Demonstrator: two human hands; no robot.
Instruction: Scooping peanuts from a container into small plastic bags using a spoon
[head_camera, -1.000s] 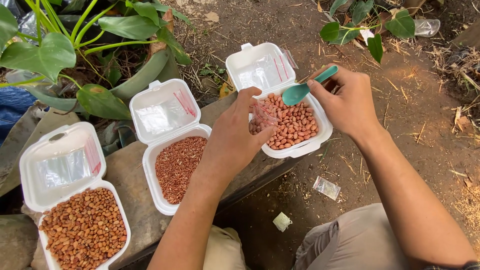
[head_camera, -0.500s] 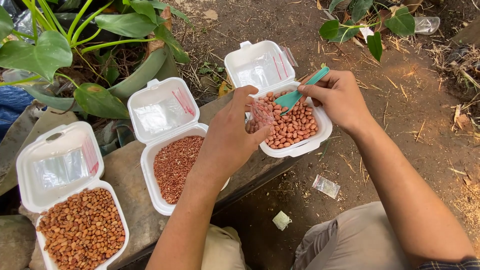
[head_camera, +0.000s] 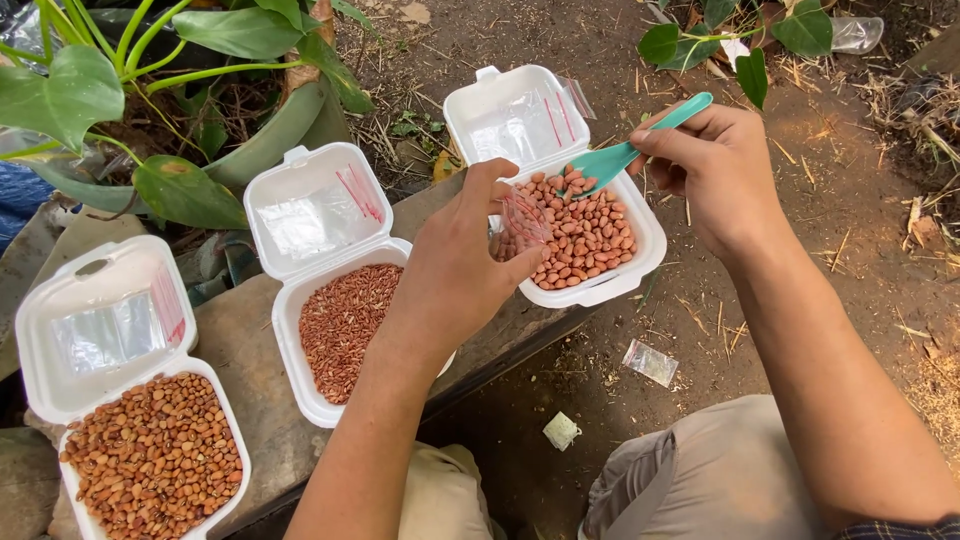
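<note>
Left hand (head_camera: 455, 270) pinching a small clear bag (head_camera: 524, 222) between fingers above the peanut box (head_camera: 590, 235) (on the counter (head_camera: 250, 350)); right hand (head_camera: 715, 165) gripping a teal spoon (head_camera: 625, 150), dipping among peanuts.

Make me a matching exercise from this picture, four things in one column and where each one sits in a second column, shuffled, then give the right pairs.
Things:
1. teal plastic spoon
2. small clear plastic bag with a red strip
3. white foam box of pale pink peanuts
4. white foam box of small reddish-brown grains

Places:
A. middle of the three boxes
B. pinched in the left hand
C. farthest right of the three boxes
D. held in the right hand, bowl over the peanuts

Pairs: 1-D, 2-B, 3-C, 4-A
</note>
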